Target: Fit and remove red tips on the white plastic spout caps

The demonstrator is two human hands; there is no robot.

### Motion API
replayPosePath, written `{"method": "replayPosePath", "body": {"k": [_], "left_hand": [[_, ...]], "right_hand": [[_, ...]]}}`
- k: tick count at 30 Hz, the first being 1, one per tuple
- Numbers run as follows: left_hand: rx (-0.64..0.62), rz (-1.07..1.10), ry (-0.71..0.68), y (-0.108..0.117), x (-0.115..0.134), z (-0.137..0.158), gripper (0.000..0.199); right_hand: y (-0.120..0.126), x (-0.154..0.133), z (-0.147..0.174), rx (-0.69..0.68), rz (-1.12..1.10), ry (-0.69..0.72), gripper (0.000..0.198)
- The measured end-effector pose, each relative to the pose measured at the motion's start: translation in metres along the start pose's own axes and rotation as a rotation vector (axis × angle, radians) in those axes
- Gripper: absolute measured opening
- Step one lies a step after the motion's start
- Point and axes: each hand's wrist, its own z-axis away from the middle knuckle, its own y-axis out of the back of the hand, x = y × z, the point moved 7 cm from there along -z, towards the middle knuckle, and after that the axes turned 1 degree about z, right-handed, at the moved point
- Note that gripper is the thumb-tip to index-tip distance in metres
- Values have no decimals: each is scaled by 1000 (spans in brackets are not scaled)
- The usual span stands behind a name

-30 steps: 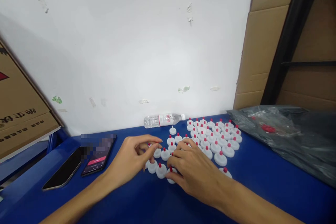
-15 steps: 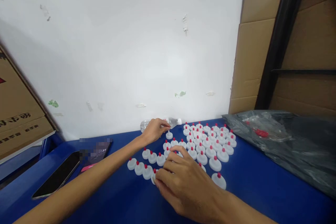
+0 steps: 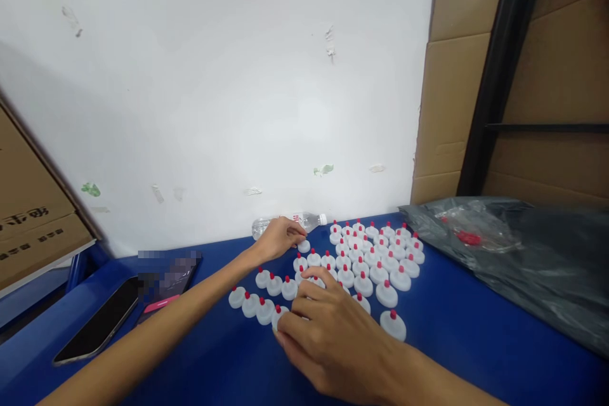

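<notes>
Beside a clear plastic bottle [image 3: 311,221] lying against the wall, my left hand [image 3: 280,238] pinches the top of a round white cap [image 3: 304,246]; its tip is hidden by the fingers. Nearer to me, my right hand [image 3: 328,333] is curled, with thumb and fingertips at a white cap with a red tip [image 3: 278,317], the last in a short front row. That hand covers some caps behind it. Many more red-tipped white caps [image 3: 386,294] stand upright in rows on the blue table [image 3: 223,361], mostly to the right.
Two phones, one a black phone [image 3: 98,323], lie at the left near a cardboard box [image 3: 33,203]. Dark plastic sheeting [image 3: 518,254] covers the right side, with a clear bag of red pieces [image 3: 469,238] on it. The white wall [image 3: 214,108] rises behind the table.
My left fingers have come down closer over the top of the white cap. My right hand stays at the front-row cap. The whole view has shifted slightly.
</notes>
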Motion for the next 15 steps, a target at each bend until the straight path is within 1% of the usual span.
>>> {"method": "replayPosePath", "body": {"k": [4,6,8,9,10,12,13,14,15], "left_hand": [[65,-17,-17,2,5,0,34],[144,-8,-34,11,12,4,32],[253,19,-55,26,24,16,26],[313,41,-70,34,32,27,20],[370,66,-89,42,41,40,18],[450,111,-127,52,60,74,22],[482,128,-141,54,68,93,25],[525,147,-155,56,74,112,27],[601,200,-162,57,76,132,27]], "right_hand": [[1,0,0,29,3,-10,23],[6,3,-1,90,4,-60,23],[14,10,-2,177,4,-151,23],[19,15,-2,213,5,-205,23],[23,20,-2,239,8,-256,21],[29,29,-2,262,28,-342,18],[31,32,-2,262,44,-376,27],[33,35,-2,264,60,-402,40],[34,36,-1,265,71,-418,53]]}}
